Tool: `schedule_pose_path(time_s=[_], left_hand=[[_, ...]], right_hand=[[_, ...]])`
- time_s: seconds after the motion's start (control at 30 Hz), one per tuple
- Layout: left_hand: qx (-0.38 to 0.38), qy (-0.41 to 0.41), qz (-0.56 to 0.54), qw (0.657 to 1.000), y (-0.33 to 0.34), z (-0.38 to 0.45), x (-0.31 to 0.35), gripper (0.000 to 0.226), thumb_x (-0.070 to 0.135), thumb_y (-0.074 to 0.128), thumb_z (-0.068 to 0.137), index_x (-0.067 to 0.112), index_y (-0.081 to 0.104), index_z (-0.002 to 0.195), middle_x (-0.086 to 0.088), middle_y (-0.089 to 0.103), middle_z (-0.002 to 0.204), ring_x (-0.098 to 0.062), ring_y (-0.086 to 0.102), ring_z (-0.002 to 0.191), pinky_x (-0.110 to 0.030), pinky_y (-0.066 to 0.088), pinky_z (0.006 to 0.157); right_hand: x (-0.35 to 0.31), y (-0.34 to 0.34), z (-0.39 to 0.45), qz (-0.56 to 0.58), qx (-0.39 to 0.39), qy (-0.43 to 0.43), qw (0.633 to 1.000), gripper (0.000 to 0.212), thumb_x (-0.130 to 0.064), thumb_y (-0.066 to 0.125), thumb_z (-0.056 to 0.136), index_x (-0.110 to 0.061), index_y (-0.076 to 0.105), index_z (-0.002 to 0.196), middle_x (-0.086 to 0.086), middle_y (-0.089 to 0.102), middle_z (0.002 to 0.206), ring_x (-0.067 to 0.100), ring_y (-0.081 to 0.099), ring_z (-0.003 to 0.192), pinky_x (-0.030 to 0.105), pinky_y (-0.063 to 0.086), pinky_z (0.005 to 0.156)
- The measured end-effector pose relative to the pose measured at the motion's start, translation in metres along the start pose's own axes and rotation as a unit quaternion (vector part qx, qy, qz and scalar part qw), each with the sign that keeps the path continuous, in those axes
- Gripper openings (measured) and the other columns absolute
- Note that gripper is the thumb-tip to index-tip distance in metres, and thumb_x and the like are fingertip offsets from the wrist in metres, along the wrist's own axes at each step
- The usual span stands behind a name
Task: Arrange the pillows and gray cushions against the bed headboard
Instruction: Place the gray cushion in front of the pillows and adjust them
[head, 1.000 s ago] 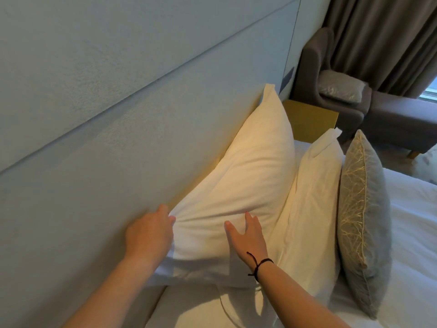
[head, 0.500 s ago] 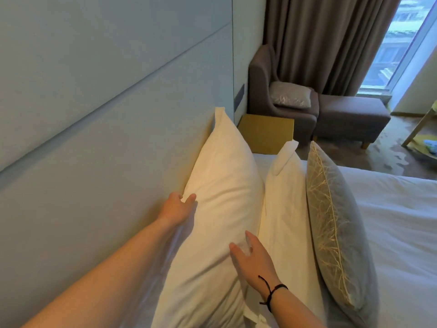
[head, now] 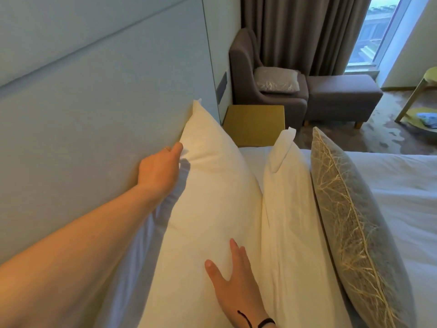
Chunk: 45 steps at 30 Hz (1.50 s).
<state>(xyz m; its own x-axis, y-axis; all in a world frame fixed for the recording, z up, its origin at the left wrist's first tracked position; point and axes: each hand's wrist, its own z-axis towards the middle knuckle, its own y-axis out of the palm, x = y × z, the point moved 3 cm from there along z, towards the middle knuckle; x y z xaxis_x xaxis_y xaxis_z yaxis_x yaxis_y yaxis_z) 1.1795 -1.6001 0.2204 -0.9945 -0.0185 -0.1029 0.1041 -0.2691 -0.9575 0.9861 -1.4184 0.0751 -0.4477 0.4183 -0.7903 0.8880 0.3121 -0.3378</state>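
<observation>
A pale blue padded wall (head: 94, 91) is seen at 9 o'clock. At 1 o'clock, a grey armchair (head: 264, 91) and ottoman (head: 340, 91) are set before brown curtains (head: 302, 31); daylight is admitted through a window (head: 373, 31).

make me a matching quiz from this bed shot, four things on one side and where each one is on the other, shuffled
Things:
1. left hand
2. right hand
3. gray cushion on the bed
4. second gray cushion

Places:
A. on the armchair seat
B. flat on the front of the big white pillow
C. leaning on the outer white pillow
D. between the headboard and the big white pillow

Pairs: 1-D, 2-B, 3-C, 4-A
</observation>
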Motion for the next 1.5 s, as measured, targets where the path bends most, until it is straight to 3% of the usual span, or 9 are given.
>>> schedule_pose_path(time_s=[0.1,0.3,0.43,0.57,0.73,0.93,1.07,1.33,1.5], left_hand=[[-0.028,-0.009,0.045,0.999,0.003,0.001,0.004,0.030,0.007,0.046,0.095,0.021,0.047,0.122,-0.010,0.060,0.104,-0.038,0.066,0.076,-0.036,0.037,0.054],[-0.069,-0.052,0.029,0.996,0.008,-0.028,0.009,0.014,0.021,0.044,0.099,0.015,0.050,0.110,-0.012,0.053,0.109,-0.035,0.062,0.085,-0.039,0.040,0.059],[-0.168,-0.092,-0.031,0.981,0.004,-0.091,0.012,0.035,0.042,0.033,0.100,0.019,0.058,0.100,-0.009,0.064,0.109,-0.033,0.063,0.100,-0.041,0.049,0.079],[-0.205,-0.164,-0.038,0.964,-0.015,-0.202,0.019,0.065,0.081,0.016,0.083,0.026,0.049,0.087,0.007,0.059,0.079,-0.023,0.062,0.079,-0.035,0.041,0.062],[-0.290,-0.263,-0.025,0.920,-0.035,-0.310,0.005,0.082,0.087,0.013,0.077,0.019,0.057,0.089,0.005,0.067,0.086,-0.022,0.065,0.084,-0.035,0.045,0.070],[-0.232,-0.296,-0.054,0.925,-0.046,-0.367,0.015,0.065,0.078,0.019,0.087,0.024,0.051,0.104,-0.001,0.068,0.097,-0.027,0.066,0.093,-0.036,0.040,0.069],[-0.188,-0.270,-0.104,0.938,-0.051,-0.358,0.006,0.043,0.057,0.026,0.100,0.024,0.052,0.091,-0.007,0.068,0.097,-0.032,0.063,0.092,-0.036,0.041,0.069],[-0.068,-0.184,-0.105,0.975,-0.105,-0.329,0.001,0.042,0.049,0.035,0.100,0.022,0.040,0.068,-0.008,0.064,0.072,-0.039,0.060,0.071,-0.035,0.030,0.054],[-0.033,-0.160,-0.117,0.980,-0.122,-0.337,0.009,0.044,0.048,0.035,0.100,0.023,0.036,0.064,0.005,0.042,0.051,-0.024,0.041,0.046,-0.032,0.025,0.044]], right_hand=[[-0.008,0.007,-0.004,-0.061,-0.025,0.010,0.998,0.097,-0.081,0.041,0.078,-0.044,-0.012,0.151,-0.012,-0.017,0.162,0.016,0.006,0.151,0.042,0.017,0.121],[-0.004,-0.004,-0.010,-0.072,-0.042,0.017,0.996,0.097,-0.080,0.042,0.079,-0.043,-0.010,0.152,-0.012,-0.014,0.163,0.015,0.009,0.150,0.043,0.020,0.120],[0.004,-0.005,-0.022,-0.037,-0.047,0.003,0.998,0.099,-0.084,0.042,0.073,-0.048,-0.008,0.150,-0.015,-0.011,0.163,0.012,0.008,0.150,0.039,0.021,0.120],[0.019,-0.002,-0.039,0.001,-0.044,-0.002,0.999,0.101,-0.089,0.040,0.064,-0.054,-0.006,0.147,-0.017,-0.006,0.162,0.011,0.010,0.149,0.039,0.025,0.117],[0.032,0.010,-0.061,0.039,-0.025,-0.009,0.999,0.098,-0.091,0.040,0.066,-0.054,-0.003,0.146,-0.012,0.008,0.163,0.016,0.017,0.148,0.045,0.027,0.116],[0.033,0.020,-0.085,0.079,-0.034,0.007,0.996,0.102,-0.086,0.045,0.070,-0.046,-0.003,0.150,-0.005,0.013,0.163,0.021,0.022,0.147,0.041,0.026,0.115],[0.033,0.018,-0.091,0.106,-0.044,0.034,0.993,0.104,-0.081,0.053,0.072,-0.043,-0.001,0.152,-0.002,0.016,0.162,0.027,0.027,0.145,0.042,0.029,0.111],[0.012,0.027,-0.092,0.221,-0.095,0.070,0.968,0.110,-0.081,0.059,0.068,-0.047,-0.004,0.152,-0.002,0.022,0.161,0.030,0.030,0.143,0.053,0.031,0.113],[0.003,0.025,-0.096,0.283,-0.132,0.072,0.947,0.110,-0.088,0.060,0.057,-0.058,0.004,0.147,-0.008,0.027,0.158,0.031,0.034,0.140,0.060,0.034,0.108]])
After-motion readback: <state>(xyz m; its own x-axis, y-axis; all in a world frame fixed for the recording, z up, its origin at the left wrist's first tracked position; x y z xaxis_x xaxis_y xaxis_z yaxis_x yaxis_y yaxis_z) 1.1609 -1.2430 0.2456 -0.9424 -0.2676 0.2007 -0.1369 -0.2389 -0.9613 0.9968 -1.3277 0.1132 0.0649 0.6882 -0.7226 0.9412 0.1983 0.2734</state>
